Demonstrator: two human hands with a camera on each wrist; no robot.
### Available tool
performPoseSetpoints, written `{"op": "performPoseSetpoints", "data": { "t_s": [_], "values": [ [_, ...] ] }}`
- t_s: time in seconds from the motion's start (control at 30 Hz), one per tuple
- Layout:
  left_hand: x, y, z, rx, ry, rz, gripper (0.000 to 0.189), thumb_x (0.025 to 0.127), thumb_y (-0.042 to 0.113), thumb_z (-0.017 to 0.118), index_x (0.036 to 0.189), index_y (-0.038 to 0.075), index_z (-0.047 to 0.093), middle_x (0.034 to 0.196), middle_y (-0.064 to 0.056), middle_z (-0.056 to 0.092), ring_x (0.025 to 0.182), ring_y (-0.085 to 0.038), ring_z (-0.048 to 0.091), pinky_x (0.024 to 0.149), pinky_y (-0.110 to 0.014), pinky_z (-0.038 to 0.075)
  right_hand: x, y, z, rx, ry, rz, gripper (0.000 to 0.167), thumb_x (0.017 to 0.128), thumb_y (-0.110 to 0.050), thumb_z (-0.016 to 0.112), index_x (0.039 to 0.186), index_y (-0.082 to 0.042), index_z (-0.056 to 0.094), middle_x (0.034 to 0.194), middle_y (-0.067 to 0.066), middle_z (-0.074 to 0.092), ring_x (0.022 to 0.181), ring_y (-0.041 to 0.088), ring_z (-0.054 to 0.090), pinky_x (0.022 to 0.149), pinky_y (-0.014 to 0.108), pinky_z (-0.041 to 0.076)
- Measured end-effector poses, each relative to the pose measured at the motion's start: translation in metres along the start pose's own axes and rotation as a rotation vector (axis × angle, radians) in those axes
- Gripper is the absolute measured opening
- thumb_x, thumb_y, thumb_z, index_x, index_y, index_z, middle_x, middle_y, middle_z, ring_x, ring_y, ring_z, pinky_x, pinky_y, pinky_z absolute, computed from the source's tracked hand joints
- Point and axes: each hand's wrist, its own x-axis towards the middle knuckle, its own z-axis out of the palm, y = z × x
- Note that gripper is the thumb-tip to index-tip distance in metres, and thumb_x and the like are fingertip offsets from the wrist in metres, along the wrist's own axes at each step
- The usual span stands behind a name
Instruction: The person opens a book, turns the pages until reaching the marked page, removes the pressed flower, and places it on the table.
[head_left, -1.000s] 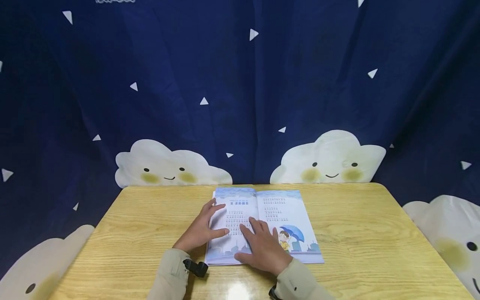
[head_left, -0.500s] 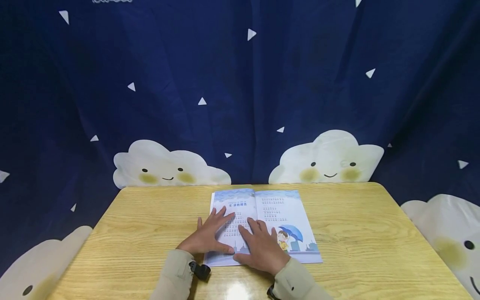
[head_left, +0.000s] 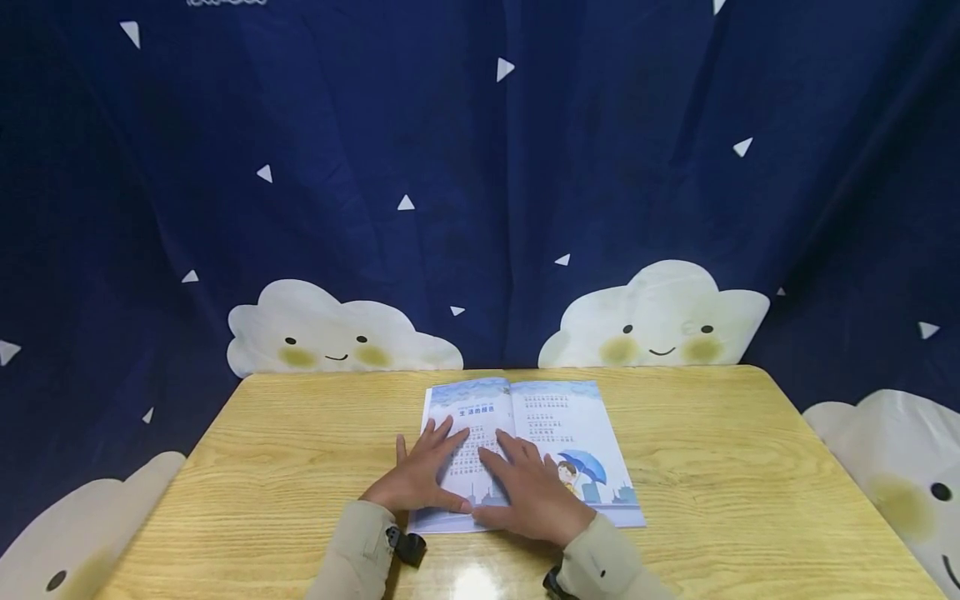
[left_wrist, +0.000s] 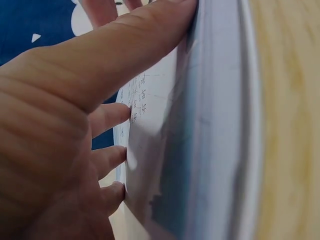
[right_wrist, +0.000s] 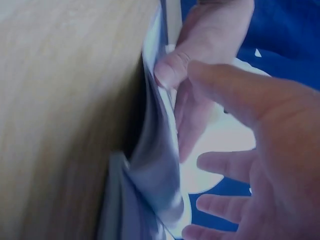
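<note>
An open book [head_left: 570, 417] lies on the table, printed with blue sky, lines of text and a figure under a blue umbrella. My left hand [head_left: 422, 477] rests on its left page, fingers spread. In the left wrist view the fingertips [left_wrist: 120, 155] and thumb touch the paper, whose sheets bow up from the table. Beside the spine is my right hand [head_left: 536, 492], fingers spread over the lower middle of the book. The right wrist view has the right thumb [right_wrist: 220, 82] close to the left thumb [right_wrist: 172, 70]; whether the right fingertips touch the page I cannot tell.
The wooden table [head_left: 720, 467] extends to both sides of the book. Behind it hangs a dark blue curtain [head_left: 337, 217] with white triangles and smiling clouds. A small black camera [head_left: 407, 546] sits on the left wrist.
My left hand has moved from the book's left edge rightward onto the left page, its thumb now near the right thumb. The right hand stays nearly in place.
</note>
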Motion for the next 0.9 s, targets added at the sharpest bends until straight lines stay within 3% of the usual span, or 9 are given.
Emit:
{"op": "performPoseSetpoints", "data": {
  "t_s": [0.23, 0.4, 0.9],
  "values": [
    [0.001, 0.0, 0.001, -0.011, -0.004, -0.025, 0.11, 0.064, 0.061, 0.081, 0.153, 0.022, 0.03, 0.162, -0.009, 0.009, 0.147, -0.037, -0.005, 0.104, -0.07, -0.016, -0.007, 0.015, -0.015, 0.087, -0.012, -0.01, 0.083, 0.083, -0.058, 0.066, 0.148, -0.013, 0.04, 0.156, 0.018, 0.024, 0.141, 0.041, 0.024, 0.108, 0.062, 0.026],
    [0.0, 0.0, 0.001, -0.013, -0.001, -0.026, 0.11, 0.063, 0.06, 0.081, 0.153, 0.023, 0.03, 0.162, -0.009, 0.009, 0.147, -0.036, -0.005, 0.104, -0.069, -0.016, -0.013, 0.027, -0.026, 0.087, 0.002, 0.012, 0.084, 0.082, -0.055, 0.069, 0.148, -0.012, 0.039, 0.156, 0.019, 0.023, 0.141, 0.041, 0.022, 0.11, 0.061, 0.022],
    [-0.001, 0.002, -0.001, -0.005, -0.015, -0.036, 0.109, 0.064, 0.061, 0.081, 0.153, 0.024, 0.029, 0.162, -0.007, 0.01, 0.147, -0.036, -0.005, 0.104, -0.069, -0.016, -0.054, 0.078, -0.055, 0.156, -0.061, 0.124, 0.096, 0.074, -0.06, 0.074, 0.148, -0.01, 0.038, 0.155, 0.023, 0.023, 0.14, 0.044, 0.024, 0.107, 0.062, 0.028]
  ]
}}
